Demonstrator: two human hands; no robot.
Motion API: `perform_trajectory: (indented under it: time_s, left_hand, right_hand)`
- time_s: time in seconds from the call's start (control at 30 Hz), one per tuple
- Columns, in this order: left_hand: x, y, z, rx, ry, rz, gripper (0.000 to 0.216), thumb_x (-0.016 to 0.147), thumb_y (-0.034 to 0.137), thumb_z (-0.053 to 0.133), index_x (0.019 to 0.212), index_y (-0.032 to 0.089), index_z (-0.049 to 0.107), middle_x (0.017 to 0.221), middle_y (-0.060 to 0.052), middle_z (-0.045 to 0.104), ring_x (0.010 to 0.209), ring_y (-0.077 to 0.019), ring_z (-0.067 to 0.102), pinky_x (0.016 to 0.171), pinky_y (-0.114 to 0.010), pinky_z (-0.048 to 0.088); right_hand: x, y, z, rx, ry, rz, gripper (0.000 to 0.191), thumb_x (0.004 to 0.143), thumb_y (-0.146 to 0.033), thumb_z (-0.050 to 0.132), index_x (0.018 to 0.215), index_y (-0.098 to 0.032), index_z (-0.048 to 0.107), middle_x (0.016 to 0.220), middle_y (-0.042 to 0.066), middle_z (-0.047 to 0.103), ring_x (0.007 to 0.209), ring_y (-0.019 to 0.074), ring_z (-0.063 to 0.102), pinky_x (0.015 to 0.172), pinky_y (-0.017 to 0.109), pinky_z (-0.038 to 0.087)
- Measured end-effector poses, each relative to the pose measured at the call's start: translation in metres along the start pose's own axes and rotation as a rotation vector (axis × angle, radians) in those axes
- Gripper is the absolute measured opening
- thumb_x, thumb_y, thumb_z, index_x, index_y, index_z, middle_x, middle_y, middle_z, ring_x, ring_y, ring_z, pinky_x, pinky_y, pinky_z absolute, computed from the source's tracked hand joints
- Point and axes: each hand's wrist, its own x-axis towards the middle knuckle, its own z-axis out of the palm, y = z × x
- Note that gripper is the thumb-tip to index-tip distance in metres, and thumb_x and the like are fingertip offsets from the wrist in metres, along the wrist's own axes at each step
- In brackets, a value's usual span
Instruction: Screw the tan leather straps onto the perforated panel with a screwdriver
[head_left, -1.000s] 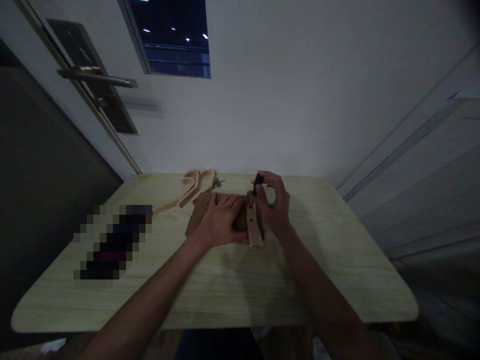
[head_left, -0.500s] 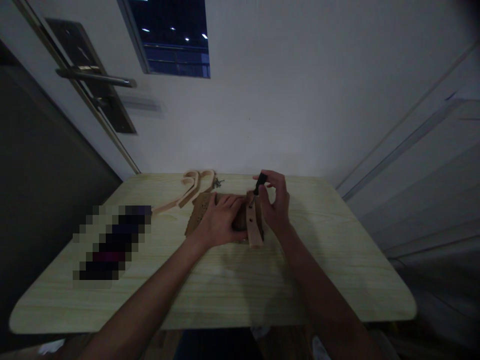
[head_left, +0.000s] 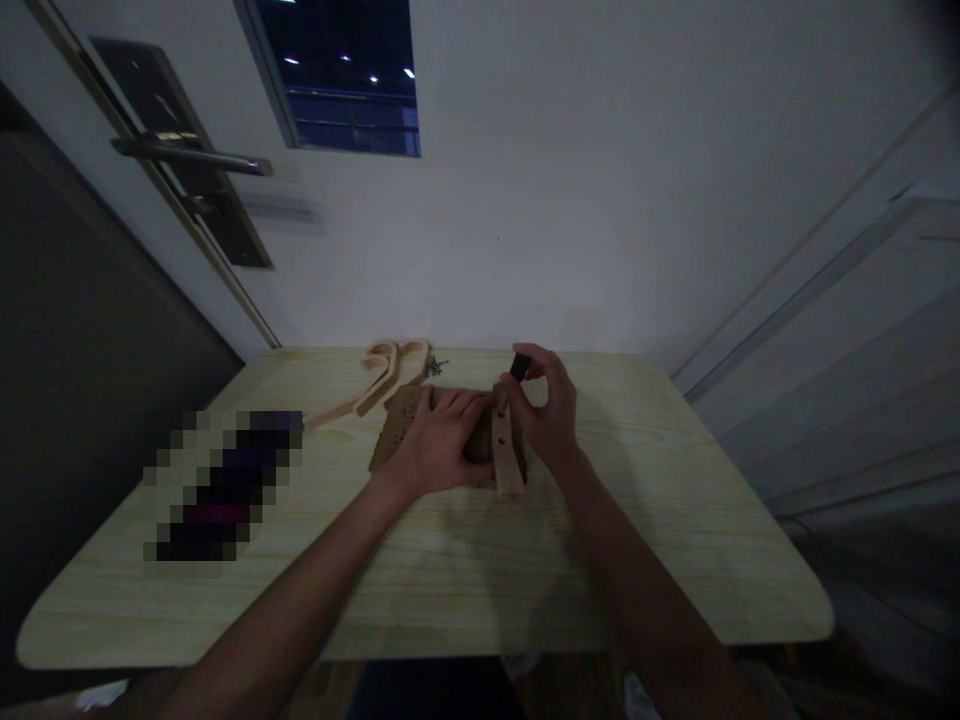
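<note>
A brown wooden board with holes [head_left: 397, 425] lies on the pale wooden table [head_left: 450, 560]. My left hand [head_left: 439, 440] lies flat on the board with its fingers stretched out, pressing it down. A light wooden strip [head_left: 508, 450] stands against the board's right side. My right hand [head_left: 547, 410] is closed round a small black-handled screwdriver [head_left: 518, 367], whose tip points down at the top of the strip.
Two curved wooden pieces [head_left: 382, 375] and a few small screws [head_left: 436, 366] lie at the table's far edge. A blurred-out dark object [head_left: 221, 485] sits on the table at the left. A door with a metal handle [head_left: 191, 155] stands at the far left.
My right hand's fingers have shifted round the screwdriver handle, which has tilted slightly. My left hand and the board have stayed in place.
</note>
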Motion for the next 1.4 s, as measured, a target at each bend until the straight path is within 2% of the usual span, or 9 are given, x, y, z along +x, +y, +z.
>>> perform_trajectory:
  time_s: [0.1, 0.17, 0.27, 0.43, 0.67, 0.8, 0.9, 1.1, 1.4]
  left_hand:
    - [0.0, 0.0, 0.0, 0.003, -0.003, -0.005, 0.075, 0.071, 0.055, 0.07, 0.134, 0.021, 0.046, 0.138, -0.013, 0.054, 0.128, -0.0361, 0.046, 0.113, -0.062, 0.017]
    - [0.0, 0.0, 0.001, 0.003, -0.004, -0.002, 0.077, 0.071, 0.057, 0.07, 0.134, 0.02, 0.046, 0.138, -0.013, 0.054, 0.129, -0.0364, 0.046, 0.112, -0.063, 0.018]
    - [0.0, -0.001, 0.002, 0.005, 0.001, 0.006, 0.078, 0.07, 0.058, 0.07, 0.134, 0.019, 0.046, 0.138, -0.013, 0.054, 0.128, -0.0366, 0.047, 0.112, -0.064, 0.018]
    - [0.001, -0.001, 0.001, 0.002, -0.003, 0.004, 0.076, 0.071, 0.056, 0.07, 0.134, 0.02, 0.046, 0.138, -0.014, 0.055, 0.127, -0.0366, 0.048, 0.111, -0.065, 0.019]
    - [0.0, 0.0, 0.001, -0.006, -0.002, 0.005, 0.075, 0.071, 0.056, 0.07, 0.133, 0.02, 0.046, 0.138, -0.013, 0.055, 0.128, -0.0361, 0.047, 0.112, -0.063, 0.019]
    - [0.0, -0.001, 0.002, -0.003, 0.001, 0.0, 0.075, 0.071, 0.056, 0.069, 0.134, 0.021, 0.045, 0.139, -0.013, 0.054, 0.129, -0.0369, 0.046, 0.112, -0.065, 0.017]
    - [0.0, -0.001, 0.002, -0.002, -0.004, 0.002, 0.076, 0.071, 0.056, 0.07, 0.133, 0.021, 0.046, 0.139, -0.013, 0.054, 0.128, -0.0368, 0.047, 0.112, -0.064, 0.018]
    - [0.0, 0.0, 0.001, -0.004, -0.002, -0.004, 0.076, 0.071, 0.056, 0.07, 0.133, 0.02, 0.046, 0.138, -0.013, 0.055, 0.128, -0.0367, 0.047, 0.112, -0.065, 0.017]
    - [0.0, 0.001, 0.0, 0.009, 0.005, -0.002, 0.075, 0.071, 0.054, 0.07, 0.134, 0.021, 0.046, 0.139, -0.013, 0.054, 0.127, -0.0367, 0.047, 0.112, -0.064, 0.02]
  right_hand:
    - [0.0, 0.0, -0.002, 0.051, -0.055, 0.009, 0.031, 0.095, -0.031, 0.049, 0.125, -0.027, 0.053, 0.11, 0.006, 0.067, 0.094, 0.0192, 0.063, 0.082, 0.039, 0.052]
    - [0.0, -0.001, -0.003, 0.091, -0.089, 0.022, 0.032, 0.097, -0.03, 0.045, 0.128, -0.026, 0.051, 0.109, 0.006, 0.069, 0.098, 0.0197, 0.065, 0.084, 0.04, 0.052]
    - [-0.001, -0.002, -0.001, 0.122, -0.09, 0.028, 0.032, 0.096, -0.027, 0.047, 0.128, -0.027, 0.051, 0.106, 0.005, 0.07, 0.092, 0.0179, 0.067, 0.08, 0.037, 0.054]
    - [-0.001, 0.0, 0.004, 0.134, 0.0, 0.044, 0.035, 0.09, -0.026, 0.059, 0.124, -0.027, 0.053, 0.102, 0.003, 0.068, 0.085, 0.0156, 0.066, 0.069, 0.031, 0.056]
    - [-0.001, 0.003, 0.002, 0.14, -0.057, 0.01, 0.036, 0.091, -0.024, 0.055, 0.127, -0.028, 0.051, 0.112, 0.005, 0.067, 0.092, 0.0166, 0.067, 0.073, 0.033, 0.058]
    - [-0.001, 0.0, -0.001, 0.175, -0.115, 0.046, 0.039, 0.094, -0.022, 0.048, 0.133, -0.028, 0.046, 0.108, 0.005, 0.069, 0.09, 0.0173, 0.069, 0.079, 0.037, 0.059]
    - [-0.002, 0.0, 0.0, 0.157, -0.11, 0.055, 0.039, 0.093, -0.024, 0.051, 0.132, -0.028, 0.047, 0.106, 0.004, 0.07, 0.088, 0.0176, 0.07, 0.08, 0.038, 0.059]
    - [-0.003, 0.006, 0.004, 0.135, -0.061, 0.009, 0.041, 0.089, -0.022, 0.058, 0.129, -0.029, 0.053, 0.119, 0.005, 0.066, 0.095, 0.0168, 0.066, 0.077, 0.033, 0.059]
    - [-0.004, 0.009, 0.005, 0.15, -0.085, 0.072, 0.048, 0.086, -0.024, 0.063, 0.131, -0.032, 0.05, 0.118, 0.004, 0.066, 0.091, 0.0169, 0.065, 0.075, 0.035, 0.059]
